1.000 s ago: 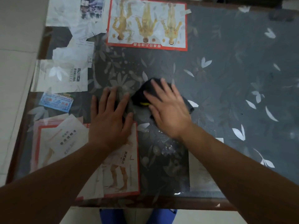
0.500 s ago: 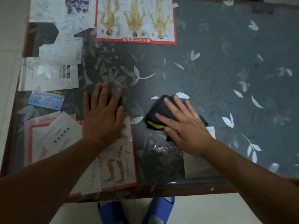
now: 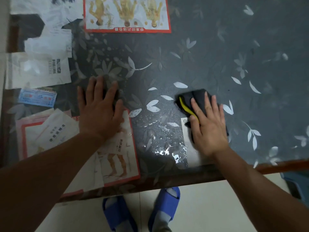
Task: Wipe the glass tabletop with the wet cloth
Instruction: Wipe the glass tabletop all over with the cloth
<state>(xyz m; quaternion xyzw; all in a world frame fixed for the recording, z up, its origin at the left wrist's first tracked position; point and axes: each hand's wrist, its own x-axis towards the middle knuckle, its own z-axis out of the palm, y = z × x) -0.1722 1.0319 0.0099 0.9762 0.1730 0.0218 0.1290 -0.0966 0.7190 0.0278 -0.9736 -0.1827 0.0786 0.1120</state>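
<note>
A dark wet cloth [image 3: 189, 99] with a yellow edge lies flat on the glass tabletop [image 3: 217, 52], near its front edge. My right hand [image 3: 208, 126] presses down on the cloth with fingers spread, covering most of it. My left hand [image 3: 100, 109] rests flat on the glass to the left, fingers apart, holding nothing. Water beads and a shiny wet patch [image 3: 167, 148] cover the glass between my hands.
Under the glass lie a leaf-patterned sheet, a red-bordered chart [image 3: 127, 14] at the back, white papers [image 3: 38, 71] on the left and another red-bordered sheet [image 3: 117, 153] at the front left. The wooden table edge [image 3: 184, 178] runs along the front. Blue slippers [image 3: 165, 206] stand on the floor below.
My right hand has slid the cloth to the right and toward the front edge, leaving wet beads behind it. My left hand stays planted on the glass.
</note>
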